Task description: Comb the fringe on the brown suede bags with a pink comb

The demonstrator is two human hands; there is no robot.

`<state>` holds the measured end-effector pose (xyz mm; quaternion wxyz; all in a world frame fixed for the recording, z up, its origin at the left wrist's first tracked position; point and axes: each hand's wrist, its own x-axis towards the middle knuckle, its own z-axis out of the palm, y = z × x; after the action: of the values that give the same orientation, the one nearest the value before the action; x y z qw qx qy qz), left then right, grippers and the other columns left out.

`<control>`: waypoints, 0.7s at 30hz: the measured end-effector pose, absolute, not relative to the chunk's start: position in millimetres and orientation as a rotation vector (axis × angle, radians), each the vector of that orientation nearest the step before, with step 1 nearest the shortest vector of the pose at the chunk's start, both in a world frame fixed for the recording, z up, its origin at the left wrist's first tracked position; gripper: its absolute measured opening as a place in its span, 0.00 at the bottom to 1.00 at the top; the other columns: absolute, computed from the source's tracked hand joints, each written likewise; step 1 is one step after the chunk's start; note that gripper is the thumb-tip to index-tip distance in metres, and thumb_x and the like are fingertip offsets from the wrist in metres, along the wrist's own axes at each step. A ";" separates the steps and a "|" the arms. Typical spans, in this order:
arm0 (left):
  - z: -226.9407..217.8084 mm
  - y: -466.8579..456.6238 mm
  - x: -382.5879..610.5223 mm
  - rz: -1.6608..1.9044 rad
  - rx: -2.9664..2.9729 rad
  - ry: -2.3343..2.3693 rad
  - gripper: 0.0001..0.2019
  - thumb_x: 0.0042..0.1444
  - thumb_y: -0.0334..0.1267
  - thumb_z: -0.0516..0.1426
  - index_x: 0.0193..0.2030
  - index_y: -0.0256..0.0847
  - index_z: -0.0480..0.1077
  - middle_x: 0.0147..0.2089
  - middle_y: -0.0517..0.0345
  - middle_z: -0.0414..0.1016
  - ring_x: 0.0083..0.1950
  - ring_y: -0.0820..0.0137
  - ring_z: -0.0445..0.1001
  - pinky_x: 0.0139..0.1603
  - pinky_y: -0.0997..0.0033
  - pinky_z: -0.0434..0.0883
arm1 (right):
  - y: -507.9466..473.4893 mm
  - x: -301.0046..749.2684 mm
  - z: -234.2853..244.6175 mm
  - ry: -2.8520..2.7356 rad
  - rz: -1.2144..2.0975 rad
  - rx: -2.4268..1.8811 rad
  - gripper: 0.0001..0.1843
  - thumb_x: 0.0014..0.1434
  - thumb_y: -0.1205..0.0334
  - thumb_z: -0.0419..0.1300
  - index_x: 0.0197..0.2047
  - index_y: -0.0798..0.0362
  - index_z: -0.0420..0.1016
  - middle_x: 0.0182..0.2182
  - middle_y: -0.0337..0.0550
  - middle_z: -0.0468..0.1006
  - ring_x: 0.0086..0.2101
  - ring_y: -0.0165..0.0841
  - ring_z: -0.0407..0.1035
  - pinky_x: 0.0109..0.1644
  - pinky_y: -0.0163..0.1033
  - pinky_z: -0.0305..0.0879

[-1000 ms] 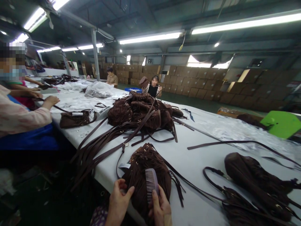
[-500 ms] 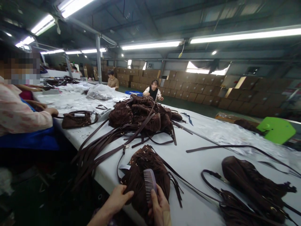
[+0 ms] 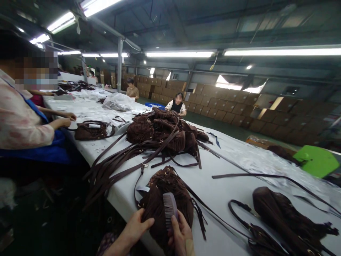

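Note:
A dark brown fringed handbag [image 3: 176, 192] lies at the table's near edge, its strap trailing off to the right. Pinching the bag's left lower side is my left hand [image 3: 135, 227], thumb on top and fingers partly hidden beneath. My right hand [image 3: 181, 234] is closed around the lower end of a pale purple comb [image 3: 170, 209]. The comb's teeth point left and rest against the bag's fringe. A small pale tag [image 3: 144, 189] shows by the bag's upper left.
A heap of brown bags [image 3: 162, 129] with long hanging straps sits farther up the white table [image 3: 202, 177]. More bags [image 3: 287, 217] lie at right near clear plastic wrapping [image 3: 266, 151]. A co-worker [image 3: 23, 117] stands at left by another bag [image 3: 92, 131]; another person [image 3: 176, 105] is beyond the heap.
The view has tilted slightly, moving the scene right and down. My hands keep nearly the same hold on bag and comb. The left co-worker's hands have lifted a little, near a pale piece.

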<state>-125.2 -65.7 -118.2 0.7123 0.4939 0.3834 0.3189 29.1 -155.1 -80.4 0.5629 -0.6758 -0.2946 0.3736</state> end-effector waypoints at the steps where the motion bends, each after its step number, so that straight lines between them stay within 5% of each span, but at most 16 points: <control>1: -118.9 -66.6 -123.9 0.701 1.080 0.854 0.26 0.36 0.47 0.68 0.42 0.34 0.74 0.43 0.49 0.80 0.48 0.56 0.76 0.50 0.63 0.71 | -154.8 29.0 -80.1 -0.694 0.874 -1.599 0.46 0.51 0.31 0.57 0.57 0.62 0.61 0.16 0.32 0.68 0.13 0.27 0.57 0.14 0.30 0.54; 9: -101.3 -56.8 -147.9 0.436 1.294 0.928 0.16 0.40 0.47 0.64 0.29 0.33 0.75 0.25 0.60 0.74 0.29 0.67 0.71 0.31 0.70 0.66 | -156.6 24.5 -76.2 -0.689 0.848 -1.633 0.39 0.55 0.37 0.57 0.58 0.62 0.62 0.16 0.30 0.67 0.13 0.26 0.57 0.15 0.29 0.51; 16: -84.6 -53.3 -162.9 0.543 1.346 0.839 0.23 0.47 0.58 0.61 0.32 0.35 0.73 0.31 0.56 0.77 0.35 0.66 0.73 0.36 0.71 0.66 | -151.8 23.8 -72.2 -0.670 0.845 -1.637 0.38 0.55 0.39 0.57 0.57 0.62 0.64 0.16 0.31 0.67 0.13 0.26 0.56 0.15 0.30 0.52; 21: -92.6 -60.5 -160.1 0.523 1.239 0.822 0.30 0.46 0.68 0.56 0.31 0.38 0.66 0.16 0.64 0.66 0.19 0.75 0.61 0.23 0.75 0.57 | -150.4 24.1 -75.4 -0.668 0.831 -1.630 0.44 0.51 0.36 0.58 0.58 0.64 0.63 0.16 0.31 0.67 0.13 0.28 0.57 0.14 0.32 0.54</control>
<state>-160.1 -60.5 -92.6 0.7052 0.5572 0.3698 0.2355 24.1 -150.4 -75.4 0.5619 -0.6923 -0.2838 0.3529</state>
